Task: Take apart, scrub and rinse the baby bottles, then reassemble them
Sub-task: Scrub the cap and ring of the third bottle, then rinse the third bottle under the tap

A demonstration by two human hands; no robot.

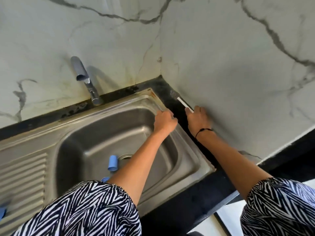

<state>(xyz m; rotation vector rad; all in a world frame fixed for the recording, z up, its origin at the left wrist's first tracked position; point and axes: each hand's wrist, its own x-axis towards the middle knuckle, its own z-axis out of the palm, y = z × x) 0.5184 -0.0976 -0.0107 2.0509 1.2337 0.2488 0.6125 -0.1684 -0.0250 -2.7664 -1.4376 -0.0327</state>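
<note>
A bottle brush (182,102) with a white handle and a dark bristle head lies on the black counter strip between the sink and the wall. My right hand (198,120) grips the near end of its handle. My left hand (164,120) hovers over the sink's far right rim with its fingers curled away from the camera, and what it holds is hidden. A blue bottle cap (112,163) lies on its side in the steel sink (95,133) beside the drain. Another blue piece (105,179) peeks out under my left arm.
A chrome faucet (87,82) stands at the back left of the basin, with no water running. The ribbed drainboard (22,176) stretches to the left, with a blue item (2,212) at its near edge. Marble walls close off the corner behind and to the right.
</note>
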